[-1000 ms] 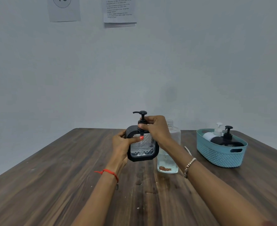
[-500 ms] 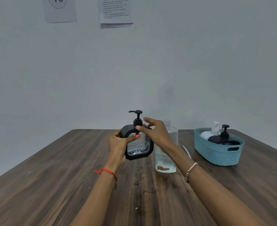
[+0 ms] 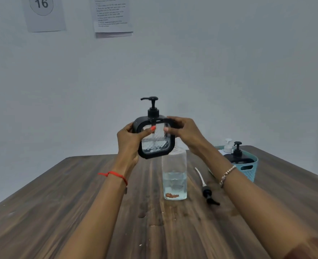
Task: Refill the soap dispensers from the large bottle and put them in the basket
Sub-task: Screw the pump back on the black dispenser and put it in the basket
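A square black-framed soap dispenser (image 3: 155,143) with a clear patterned body and black pump hangs in the air above the table. My left hand (image 3: 130,141) grips its left side, thumb across the front. My right hand (image 3: 184,132) holds its right side, thumb on the front. Behind and below it the large clear bottle (image 3: 174,176) stands open on the table, about a third full. A teal basket (image 3: 248,168) at the right holds a black dispenser (image 3: 237,156) and a white dispenser (image 3: 227,146).
A loose black pump with its white tube (image 3: 206,191) lies on the wooden table (image 3: 61,212) right of the large bottle. Wet spots mark the wood in front of the bottle. Two paper sheets hang on the grey wall behind.
My right hand left the pump collar and moved down to the dispenser's right side. Both hands raised the dispenser. The view tilted so the loose pump on the table shows.
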